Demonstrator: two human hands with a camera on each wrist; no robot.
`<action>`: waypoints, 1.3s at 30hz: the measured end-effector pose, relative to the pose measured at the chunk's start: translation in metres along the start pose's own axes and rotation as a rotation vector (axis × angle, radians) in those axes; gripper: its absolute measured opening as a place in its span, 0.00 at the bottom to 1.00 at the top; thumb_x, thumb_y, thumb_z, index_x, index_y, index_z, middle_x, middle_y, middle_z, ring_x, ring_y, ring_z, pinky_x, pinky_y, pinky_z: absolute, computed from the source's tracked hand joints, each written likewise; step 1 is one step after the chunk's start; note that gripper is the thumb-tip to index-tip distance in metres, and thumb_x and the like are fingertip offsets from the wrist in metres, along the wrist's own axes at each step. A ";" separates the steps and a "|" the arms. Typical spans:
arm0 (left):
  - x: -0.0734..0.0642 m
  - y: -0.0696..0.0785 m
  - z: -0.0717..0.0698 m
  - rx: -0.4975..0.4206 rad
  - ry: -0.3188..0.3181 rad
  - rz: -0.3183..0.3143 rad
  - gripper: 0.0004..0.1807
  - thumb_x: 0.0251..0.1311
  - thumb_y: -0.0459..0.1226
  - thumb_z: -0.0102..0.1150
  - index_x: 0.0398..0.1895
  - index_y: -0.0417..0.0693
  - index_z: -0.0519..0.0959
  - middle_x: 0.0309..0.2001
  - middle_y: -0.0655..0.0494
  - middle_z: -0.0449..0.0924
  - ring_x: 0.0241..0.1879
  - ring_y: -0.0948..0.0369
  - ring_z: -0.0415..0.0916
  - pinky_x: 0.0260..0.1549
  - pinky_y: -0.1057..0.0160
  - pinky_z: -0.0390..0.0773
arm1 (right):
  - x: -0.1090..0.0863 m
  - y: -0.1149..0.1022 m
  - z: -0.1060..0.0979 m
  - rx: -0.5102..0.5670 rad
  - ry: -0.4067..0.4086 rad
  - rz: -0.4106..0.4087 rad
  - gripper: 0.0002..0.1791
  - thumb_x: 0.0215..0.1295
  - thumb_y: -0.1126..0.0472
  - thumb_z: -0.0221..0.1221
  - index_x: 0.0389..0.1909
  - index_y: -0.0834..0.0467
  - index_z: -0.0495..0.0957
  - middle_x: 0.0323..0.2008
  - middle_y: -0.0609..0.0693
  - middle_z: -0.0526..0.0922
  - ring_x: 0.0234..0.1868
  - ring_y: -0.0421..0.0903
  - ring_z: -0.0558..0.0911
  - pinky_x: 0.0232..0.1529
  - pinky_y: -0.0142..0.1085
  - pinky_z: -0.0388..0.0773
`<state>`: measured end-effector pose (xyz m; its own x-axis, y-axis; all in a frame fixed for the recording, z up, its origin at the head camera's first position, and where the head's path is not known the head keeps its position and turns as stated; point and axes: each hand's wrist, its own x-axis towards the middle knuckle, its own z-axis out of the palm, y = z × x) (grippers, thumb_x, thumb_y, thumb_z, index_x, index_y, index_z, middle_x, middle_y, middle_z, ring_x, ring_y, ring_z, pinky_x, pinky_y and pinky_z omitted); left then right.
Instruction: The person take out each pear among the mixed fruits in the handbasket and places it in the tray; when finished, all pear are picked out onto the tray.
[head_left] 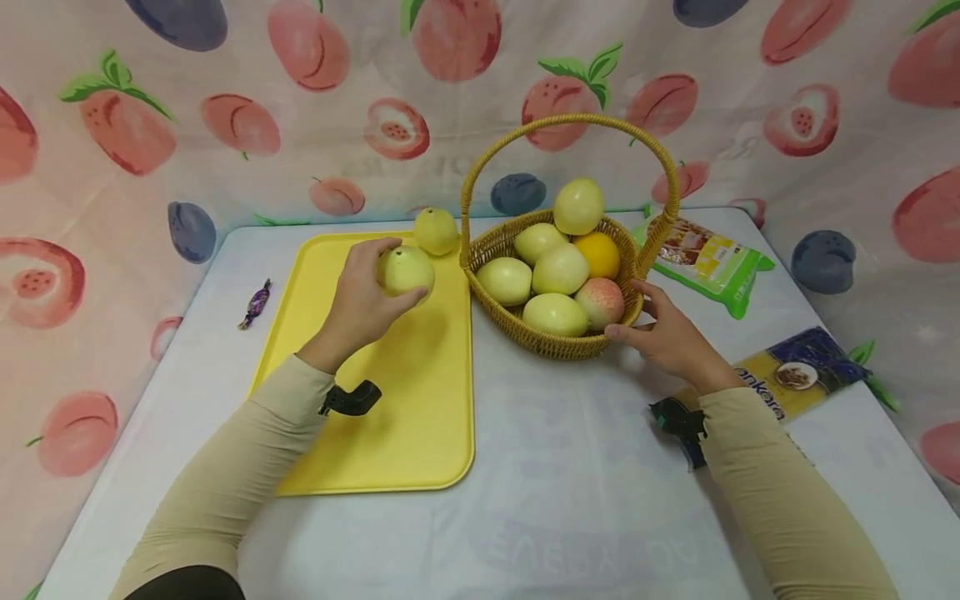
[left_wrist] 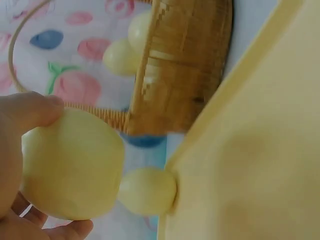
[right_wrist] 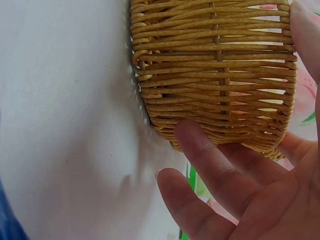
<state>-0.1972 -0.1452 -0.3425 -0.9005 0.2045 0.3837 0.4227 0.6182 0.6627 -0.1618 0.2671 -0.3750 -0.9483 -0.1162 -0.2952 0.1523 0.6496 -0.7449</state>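
Note:
A round, pale yellow-green fruit (head_left: pixel 406 271) is in my left hand (head_left: pixel 365 292), raised over the tray, with thumb and fingers round its sides. Its small dark dimple shows in the head view. Just behind it, a similar fruit (head_left: pixel 436 231) sits at the yellow tray's (head_left: pixel 375 450) far right corner. My right hand (head_left: pixel 671 333) holds the right side of a wicker basket (head_left: pixel 555 343), thumb by the rim and bent fingers against the outer wall (right_wrist: pixel 215 75). Inside are several pale green fruits (head_left: pixel 561 269), an orange (head_left: pixel 597 254) and a peach (head_left: pixel 601 302).
The basket's tall handle (head_left: pixel 570 121) arches above the fruit. Behind and right of it lies a green food packet (head_left: pixel 708 262). A blue and yellow packet (head_left: pixel 798 375) lies by my right wrist. Left of the tray is a purple-wrapped candy (head_left: pixel 257 304).

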 end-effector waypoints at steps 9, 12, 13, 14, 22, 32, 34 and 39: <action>0.009 -0.032 -0.017 0.052 0.082 -0.112 0.37 0.54 0.36 0.74 0.64 0.32 0.69 0.61 0.34 0.65 0.60 0.42 0.63 0.58 0.41 0.65 | 0.000 0.001 -0.001 0.014 -0.003 0.001 0.62 0.62 0.33 0.63 0.81 0.52 0.33 0.76 0.70 0.45 0.73 0.70 0.53 0.65 0.66 0.58; 0.012 -0.045 -0.020 0.060 0.102 -0.148 0.37 0.55 0.36 0.73 0.65 0.32 0.68 0.61 0.34 0.64 0.61 0.41 0.61 0.59 0.40 0.65 | 0.000 0.000 -0.001 0.013 0.000 0.005 0.62 0.62 0.33 0.63 0.81 0.52 0.33 0.76 0.70 0.45 0.73 0.70 0.54 0.65 0.66 0.58; 0.013 -0.049 -0.021 0.062 0.109 -0.159 0.37 0.55 0.36 0.73 0.65 0.32 0.68 0.61 0.33 0.64 0.61 0.41 0.61 0.59 0.40 0.65 | 0.000 0.000 -0.001 0.013 0.000 0.007 0.62 0.62 0.33 0.63 0.81 0.52 0.33 0.76 0.70 0.46 0.73 0.70 0.54 0.65 0.66 0.58; 0.014 -0.054 -0.021 0.062 0.116 -0.166 0.36 0.55 0.36 0.73 0.65 0.31 0.68 0.61 0.33 0.64 0.61 0.41 0.61 0.59 0.40 0.65 | 0.000 0.000 -0.001 0.013 0.000 0.006 0.62 0.62 0.33 0.63 0.81 0.52 0.33 0.76 0.70 0.46 0.73 0.70 0.54 0.65 0.66 0.58; 0.025 -0.084 -0.023 0.071 0.166 -0.228 0.37 0.56 0.37 0.72 0.65 0.32 0.67 0.61 0.34 0.63 0.62 0.42 0.61 0.62 0.44 0.63 | 0.000 0.001 -0.001 0.006 0.002 0.010 0.61 0.62 0.34 0.63 0.81 0.53 0.34 0.76 0.71 0.47 0.72 0.71 0.56 0.64 0.66 0.60; 0.045 -0.103 -0.019 0.057 0.160 -0.337 0.37 0.59 0.41 0.70 0.66 0.34 0.64 0.64 0.35 0.58 0.62 0.43 0.57 0.63 0.45 0.62 | 0.000 0.002 -0.002 0.010 0.005 0.018 0.61 0.63 0.35 0.63 0.81 0.53 0.34 0.76 0.70 0.46 0.72 0.70 0.56 0.65 0.66 0.59; 0.049 -0.106 -0.018 0.055 0.147 -0.365 0.38 0.60 0.42 0.69 0.67 0.35 0.63 0.64 0.35 0.57 0.63 0.43 0.56 0.64 0.46 0.62 | 0.000 0.001 -0.002 0.017 0.006 0.023 0.61 0.63 0.35 0.63 0.81 0.52 0.34 0.76 0.70 0.46 0.72 0.70 0.57 0.65 0.66 0.60; 0.059 -0.114 -0.012 0.051 0.148 -0.410 0.38 0.61 0.43 0.69 0.68 0.37 0.62 0.66 0.37 0.55 0.66 0.44 0.54 0.66 0.49 0.61 | 0.000 0.001 -0.001 0.038 0.002 0.023 0.61 0.62 0.35 0.64 0.81 0.52 0.34 0.76 0.70 0.47 0.69 0.68 0.63 0.64 0.64 0.63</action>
<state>-0.2973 -0.2126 -0.3882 -0.9669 -0.1745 0.1860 0.0244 0.6627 0.7485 -0.1616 0.2687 -0.3750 -0.9452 -0.1000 -0.3109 0.1842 0.6228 -0.7604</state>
